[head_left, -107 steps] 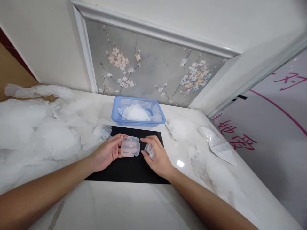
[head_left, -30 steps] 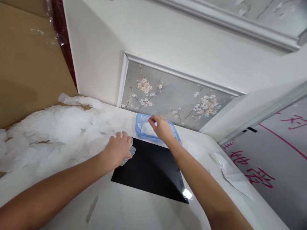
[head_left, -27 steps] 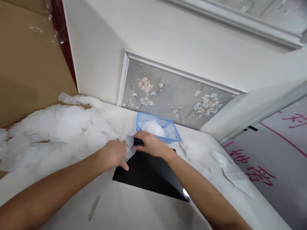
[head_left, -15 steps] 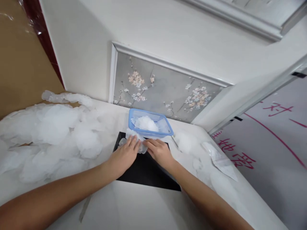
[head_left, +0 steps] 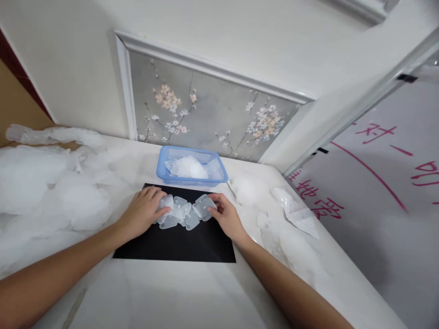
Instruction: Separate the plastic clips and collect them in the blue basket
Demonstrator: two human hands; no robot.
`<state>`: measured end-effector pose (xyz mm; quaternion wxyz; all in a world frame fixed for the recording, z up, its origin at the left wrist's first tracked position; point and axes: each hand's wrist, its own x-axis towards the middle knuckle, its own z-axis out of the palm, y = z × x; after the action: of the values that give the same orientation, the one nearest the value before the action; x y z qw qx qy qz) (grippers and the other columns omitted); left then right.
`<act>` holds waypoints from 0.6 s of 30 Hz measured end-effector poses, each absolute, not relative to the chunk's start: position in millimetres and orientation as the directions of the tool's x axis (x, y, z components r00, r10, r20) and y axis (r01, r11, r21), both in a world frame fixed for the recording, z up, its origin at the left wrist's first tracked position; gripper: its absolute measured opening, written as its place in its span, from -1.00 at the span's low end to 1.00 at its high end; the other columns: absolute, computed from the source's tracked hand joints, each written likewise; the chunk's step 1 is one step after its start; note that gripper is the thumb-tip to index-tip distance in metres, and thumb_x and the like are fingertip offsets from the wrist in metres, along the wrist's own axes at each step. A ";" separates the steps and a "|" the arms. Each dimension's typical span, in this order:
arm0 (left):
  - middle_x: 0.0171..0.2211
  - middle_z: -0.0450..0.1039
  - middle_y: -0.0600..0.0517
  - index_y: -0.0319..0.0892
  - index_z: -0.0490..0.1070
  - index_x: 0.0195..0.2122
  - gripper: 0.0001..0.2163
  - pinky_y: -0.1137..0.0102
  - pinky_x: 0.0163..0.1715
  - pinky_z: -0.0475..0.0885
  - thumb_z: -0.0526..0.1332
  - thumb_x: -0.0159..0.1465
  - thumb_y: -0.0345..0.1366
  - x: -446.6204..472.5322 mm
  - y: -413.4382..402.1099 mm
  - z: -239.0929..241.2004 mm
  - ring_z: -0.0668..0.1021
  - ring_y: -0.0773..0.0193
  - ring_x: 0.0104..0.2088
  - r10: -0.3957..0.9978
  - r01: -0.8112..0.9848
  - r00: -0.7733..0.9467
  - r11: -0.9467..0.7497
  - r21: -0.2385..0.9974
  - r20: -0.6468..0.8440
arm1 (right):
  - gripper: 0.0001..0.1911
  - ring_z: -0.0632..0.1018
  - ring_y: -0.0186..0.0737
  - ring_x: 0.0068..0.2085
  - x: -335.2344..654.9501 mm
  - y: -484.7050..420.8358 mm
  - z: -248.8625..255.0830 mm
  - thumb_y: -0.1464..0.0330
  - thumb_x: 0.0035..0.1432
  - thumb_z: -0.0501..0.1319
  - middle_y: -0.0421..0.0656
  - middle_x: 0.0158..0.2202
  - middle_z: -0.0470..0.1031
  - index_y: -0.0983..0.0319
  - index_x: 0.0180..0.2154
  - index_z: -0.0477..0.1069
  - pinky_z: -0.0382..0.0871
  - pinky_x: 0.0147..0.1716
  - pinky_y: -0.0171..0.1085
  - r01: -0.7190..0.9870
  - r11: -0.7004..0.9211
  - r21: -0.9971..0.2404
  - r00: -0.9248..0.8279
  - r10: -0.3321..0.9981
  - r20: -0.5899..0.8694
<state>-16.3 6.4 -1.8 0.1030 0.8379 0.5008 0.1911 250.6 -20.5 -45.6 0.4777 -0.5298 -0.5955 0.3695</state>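
Note:
Several small, translucent plastic pieces with rounded corners [head_left: 181,210] lie overlapping in a band on a black mat [head_left: 174,244]. My left hand [head_left: 148,208] is closed at the left end of the band, its thumb and fingers around the pieces there. At the right end, my right hand [head_left: 224,214] pinches a translucent plastic piece [head_left: 205,206] between thumb and fingers. Just behind the mat stands a blue basket [head_left: 192,180] with more white translucent pieces inside.
Large heaps of whitish translucent pieces [head_left: 51,187] cover the left of the table. More pieces [head_left: 248,189] and a clear plastic bag [head_left: 297,212] lie to the right. Behind rises a wall with a framed flower panel [head_left: 212,109]; a whiteboard [head_left: 370,237] stands at right.
My hands have moved apart, from close together over the bunched pieces to either end of them. The pieces are now spread out along the mat. The view has shifted right.

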 end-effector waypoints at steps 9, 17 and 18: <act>-0.16 0.49 -0.03 -0.10 0.45 -0.03 -0.59 0.17 -0.11 0.45 0.34 0.10 -0.10 -10.2 9.6 12.1 0.53 0.06 -0.15 0.973 0.439 0.080 -0.229 0.869 0.216 | -0.66 0.59 -0.19 -0.31 257.3 -24.1 -36.2 0.22 0.09 0.28 -0.23 -0.33 0.55 0.12 -0.10 0.28 0.49 -0.26 -0.18 -0.101 0.052 -0.993 0.065 0.997 0.045; -0.12 0.61 -0.05 -0.12 0.49 -0.23 -0.74 0.08 -0.03 0.54 0.38 0.16 -0.09 14.7 -11.1 12.1 0.61 -0.02 -0.03 0.838 -0.229 0.405 0.481 0.847 -0.366 | -0.68 0.62 -0.16 -0.11 262.1 -23.5 -37.3 0.25 0.12 0.27 -0.19 -0.07 0.56 0.07 -0.06 0.39 0.49 -0.05 -0.10 -0.188 0.051 -0.981 -0.017 0.998 0.055; -0.07 0.60 -0.06 -0.10 0.49 -0.17 -0.73 0.03 -0.02 0.53 0.35 0.19 -0.08 14.9 -10.9 11.3 0.59 -0.05 0.02 0.815 -0.243 0.443 0.510 0.825 -0.373 | -0.69 0.61 -0.15 -0.08 262.4 -23.9 -37.8 0.25 0.12 0.27 -0.19 -0.04 0.55 0.07 -0.06 0.41 0.48 -0.02 -0.09 -0.188 0.047 -0.981 -0.023 0.998 0.052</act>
<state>14.9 -10.9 11.3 0.7710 0.3565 0.4008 0.3431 262.4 -23.9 -37.8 0.5501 -0.4311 -0.4699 0.5392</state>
